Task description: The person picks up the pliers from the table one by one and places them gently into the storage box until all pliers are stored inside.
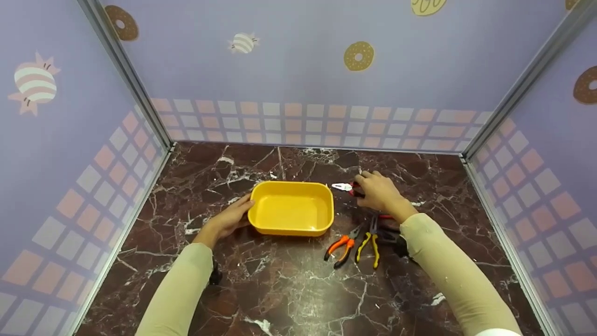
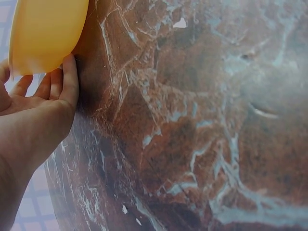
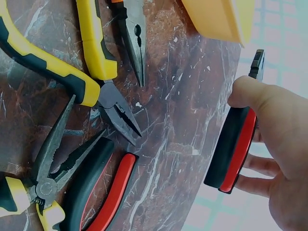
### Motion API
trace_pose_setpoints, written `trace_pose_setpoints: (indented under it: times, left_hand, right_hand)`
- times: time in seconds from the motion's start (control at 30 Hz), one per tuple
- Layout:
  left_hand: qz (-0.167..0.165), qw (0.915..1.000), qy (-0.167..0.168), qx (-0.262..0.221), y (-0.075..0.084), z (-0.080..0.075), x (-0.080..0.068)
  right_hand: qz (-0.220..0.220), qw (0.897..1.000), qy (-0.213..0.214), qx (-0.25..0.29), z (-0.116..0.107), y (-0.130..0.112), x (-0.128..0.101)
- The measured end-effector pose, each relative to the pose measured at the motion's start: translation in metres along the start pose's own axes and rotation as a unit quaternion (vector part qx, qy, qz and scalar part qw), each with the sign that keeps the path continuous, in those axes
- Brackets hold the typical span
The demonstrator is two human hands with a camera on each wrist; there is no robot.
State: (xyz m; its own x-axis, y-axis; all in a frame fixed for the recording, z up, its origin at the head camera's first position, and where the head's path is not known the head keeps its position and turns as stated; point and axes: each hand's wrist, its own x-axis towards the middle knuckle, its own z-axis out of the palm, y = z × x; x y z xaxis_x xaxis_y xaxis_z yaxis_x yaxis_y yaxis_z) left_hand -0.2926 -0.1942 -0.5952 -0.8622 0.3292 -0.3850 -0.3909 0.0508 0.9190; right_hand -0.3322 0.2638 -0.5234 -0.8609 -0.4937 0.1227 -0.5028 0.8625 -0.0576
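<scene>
Sleeved forearms frame the near edge. Red-handled pliers [image 3: 234,147] are grasped by the right hand [image 1: 380,191]; they are best lifted level over the rim of the yellow tray [image 1: 291,209], which is steadied by the flat, relaxed left hand [image 1: 231,218].

Tub at the middle, pliers to its right

The yellow rectangular plastic tub [image 1: 291,207] sits at the middle of the dark veined marble tabletop [image 1: 289,289]. The left hand [image 1: 231,218] lies against its left wall; the right hand [image 1: 380,191] is just right of its far right corner, holding red-and-black-handled pliers [image 3: 233,149] whose tip points at the tub. Nearer the person, right of the tub, lie orange-handled pliers [image 1: 342,246], then yellow-handled pliers [image 1: 368,242] beside them.
</scene>
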Motion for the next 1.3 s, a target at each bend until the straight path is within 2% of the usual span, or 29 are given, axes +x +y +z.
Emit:
trace_pose_setpoints:
  times: [0.47, 0.7, 1.0, 1.3]
  left_hand:
    - [-0.004, 1.0000, 0.003, 0.005, 0.002, 0.001, -0.003]
    - [0.005, 1.0000, -0.007, 0.003, 0.001, 0.001, -0.003]
    - [-0.001, 1.0000, 0.000, -0.003, 0.001, 0.001, 0.000]
    - [0.001, 1.0000, 0.004, -0.003, 0.000, 0.002, -0.002]
  right_hand:
    - [0.009, 1.000, -0.019, 0.020, -0.008, -0.006, 0.001]
    - [-0.003, 0.999, -0.004, 0.042, -0.012, -0.012, 0.003]
    - [-0.013, 0.998, 0.002, 0.055, -0.016, -0.022, 0.008]
    - [-0.044, 0.996, 0.018, 0.075, -0.021, -0.037, 0.013]
